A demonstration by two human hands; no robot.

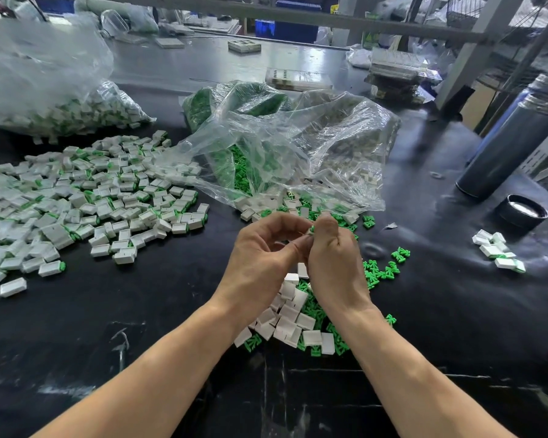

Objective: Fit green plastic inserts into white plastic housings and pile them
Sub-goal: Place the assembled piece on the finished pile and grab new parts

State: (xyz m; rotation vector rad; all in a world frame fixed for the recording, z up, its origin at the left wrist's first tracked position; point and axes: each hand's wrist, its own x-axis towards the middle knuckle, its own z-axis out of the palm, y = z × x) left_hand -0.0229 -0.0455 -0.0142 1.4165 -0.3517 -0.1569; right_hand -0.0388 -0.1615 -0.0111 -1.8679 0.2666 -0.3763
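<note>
My left hand (263, 257) and my right hand (332, 254) meet above the black table, fingers curled. Between their fingertips sits a small white housing with a green insert (310, 230), mostly hidden by the fingers. Below the hands lies a loose heap of white housings (290, 314) mixed with green inserts (382, 271). A wide pile of fitted white-and-green pieces (86, 197) covers the table to the left.
A clear bag of green inserts and white housings (282, 147) lies open behind the hands. Another clear bag (45, 90) sits far left. A grey cylinder (510, 147), a black lid (524, 211) and a small group of white pieces (497, 251) are at right.
</note>
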